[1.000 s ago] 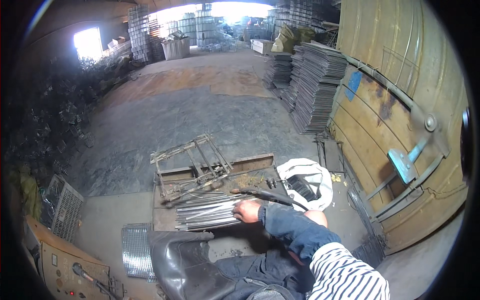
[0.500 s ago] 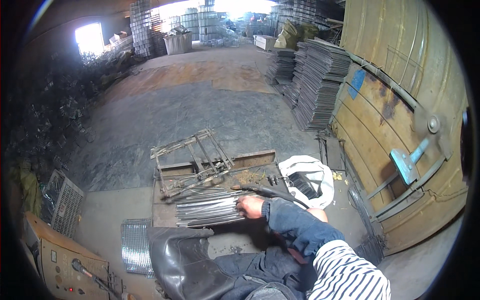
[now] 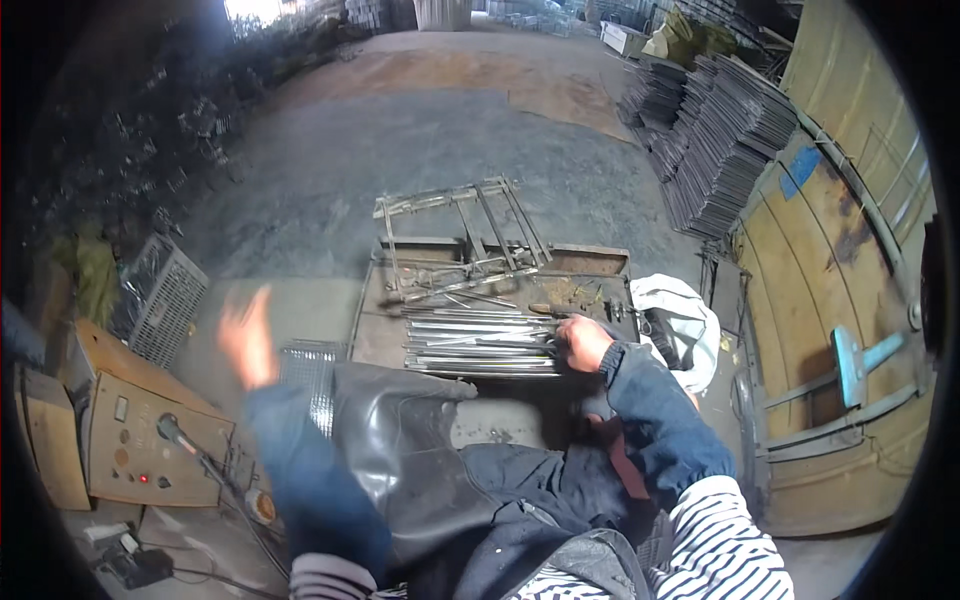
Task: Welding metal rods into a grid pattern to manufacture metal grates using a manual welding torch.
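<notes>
Right hand: at the near right part of the low metal bench (image 3: 374,335), the right hand (image 3: 583,343) is bent with its fingers curled down at the rod ends; whether they close on a rod or only touch, I cannot tell.
Left hand: the left hand (image 3: 247,335) is raised beyond the bench's left side, blurred by motion, its thumb seemingly apart from loosely extended fingers; nothing can be seen in it.
Rods: the thin metal rods (image 3: 478,343) are straight, silvery to dark grey, bunched roughly parallel, with uneven ends and a few slightly askew.
Rods to hands: lying crosswise along the bench's near side, they run leftward from the right hand's fingertips; the left hand is well apart from them.
Metal frame: the open frame of thin bars (image 3: 440,198) sits tilted at the bench's far left.
White sack: a white sack (image 3: 690,305) with dark contents stands just beside the bench's right end.
Mesh: a shiny wire mesh panel (image 3: 320,400) lies left of the bench.
Control box: a tan box (image 3: 150,440) with knobs and a red light stands farther left of the bench.
</notes>
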The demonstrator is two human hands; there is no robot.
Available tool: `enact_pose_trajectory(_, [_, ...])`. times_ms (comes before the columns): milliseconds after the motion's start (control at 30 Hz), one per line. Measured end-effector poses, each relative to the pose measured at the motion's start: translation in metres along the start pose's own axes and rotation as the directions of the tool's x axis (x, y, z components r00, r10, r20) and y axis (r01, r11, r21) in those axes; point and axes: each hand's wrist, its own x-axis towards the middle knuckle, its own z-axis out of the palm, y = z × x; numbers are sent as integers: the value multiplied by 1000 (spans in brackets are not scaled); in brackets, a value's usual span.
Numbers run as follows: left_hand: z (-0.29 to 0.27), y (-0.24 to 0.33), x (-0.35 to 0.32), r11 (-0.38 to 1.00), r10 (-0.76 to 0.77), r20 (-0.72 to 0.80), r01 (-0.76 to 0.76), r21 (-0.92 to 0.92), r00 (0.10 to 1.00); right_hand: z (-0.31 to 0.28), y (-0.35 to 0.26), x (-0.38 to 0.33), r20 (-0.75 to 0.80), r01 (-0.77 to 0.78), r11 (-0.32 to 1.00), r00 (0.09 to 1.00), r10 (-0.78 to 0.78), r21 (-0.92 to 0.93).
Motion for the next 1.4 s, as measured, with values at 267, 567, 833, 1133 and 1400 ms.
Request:
enact_pose_trajectory(267, [220, -55, 4, 921, -117, 349, -29, 388, 930, -84, -78, 47, -130, 13, 975, 991, 17, 223])
enact_pose_trajectory(567, [222, -60, 5, 750, 27, 636, -436, 497, 772, -84, -59, 217, -85, 66, 998, 994, -64, 23])
enact_pose_trajectory(833, [227, -47, -7, 761, 51, 621, -434, 483, 782, -38, -69, 265, 66, 37, 995, 997, -31, -96])
enact_pose_trajectory(1133, [233, -11, -24, 697, 112, 673, -541, 471, 731, -16, -23, 258, -101, 45, 995, 993, -54, -88])
enact_pose_trajectory(1400, [206, -30, 11, 234, 162, 890, -892, 386, 427, -39, -90, 194, 75, 220, 968, 970, -230, 120])
